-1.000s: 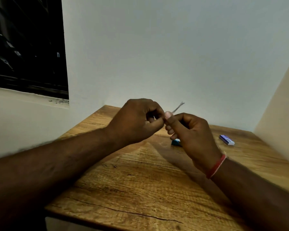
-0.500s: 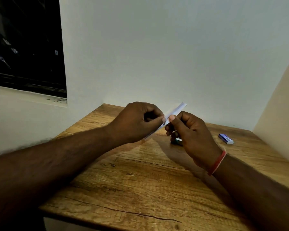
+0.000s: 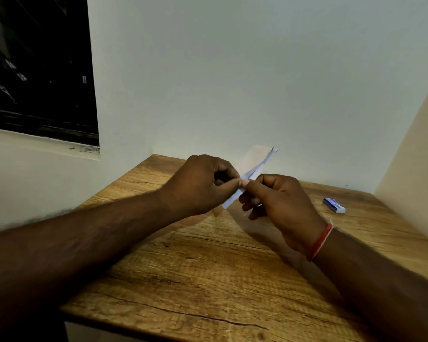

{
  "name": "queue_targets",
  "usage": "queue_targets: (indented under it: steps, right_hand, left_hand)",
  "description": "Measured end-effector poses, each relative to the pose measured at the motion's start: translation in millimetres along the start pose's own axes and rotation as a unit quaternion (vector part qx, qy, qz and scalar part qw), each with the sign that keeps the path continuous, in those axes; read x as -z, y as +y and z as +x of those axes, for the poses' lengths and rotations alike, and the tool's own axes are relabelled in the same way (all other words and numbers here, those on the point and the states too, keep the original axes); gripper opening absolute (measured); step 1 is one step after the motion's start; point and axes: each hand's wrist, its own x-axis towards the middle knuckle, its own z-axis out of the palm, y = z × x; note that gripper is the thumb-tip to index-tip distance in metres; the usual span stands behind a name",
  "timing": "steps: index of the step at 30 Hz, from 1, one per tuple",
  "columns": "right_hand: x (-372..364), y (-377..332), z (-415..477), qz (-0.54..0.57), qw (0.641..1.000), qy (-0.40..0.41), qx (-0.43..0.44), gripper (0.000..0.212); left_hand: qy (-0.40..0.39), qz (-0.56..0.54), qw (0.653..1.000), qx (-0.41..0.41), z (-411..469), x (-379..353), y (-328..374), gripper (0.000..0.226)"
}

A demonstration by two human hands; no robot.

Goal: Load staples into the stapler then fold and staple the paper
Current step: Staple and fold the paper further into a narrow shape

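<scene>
Head view, white paper [image 3: 262,165] folded into a narrow slanted strip, pinched mid-length by left hand [image 3: 200,184] and right hand [image 3: 283,202]

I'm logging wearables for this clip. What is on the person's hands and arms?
No gloves on the left hand or right hand, and both forearms are bare, with no sleeve in view. The right wrist wears a thin red thread band with a paler strand along its edge. No watch shows.

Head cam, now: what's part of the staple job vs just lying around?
Job: folded paper, pinched by left hand and right hand; small blue box, likely staples.
Not job: red wrist band; window; table, only a surface.
</scene>
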Motion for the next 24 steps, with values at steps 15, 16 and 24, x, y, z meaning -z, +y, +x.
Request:
queue_targets:
  steps: [15, 16, 24]
  right_hand:
    - [3.2, 6.0, 2.4, -0.075, 0.997, 0.026, 0.023, 0.026]
    - [3.5, 6.6, 2.4, -0.073, 0.997, 0.026, 0.025, 0.026]
    - [0.9, 9.6, 4.1, -0.047, 0.997, 0.052, 0.038, 0.026]
  left_hand:
    - [0.003, -0.025, 1.0, -0.016, -3.3, -3.3, 1.6, 0.008]
    - [0.001, -0.022, 1.0, -0.01, -2.9, -3.7, 1.8, 0.007]
    - [-0.002, -0.022, 1.0, 0.007, -2.5, -8.7, 5.6, 0.012]
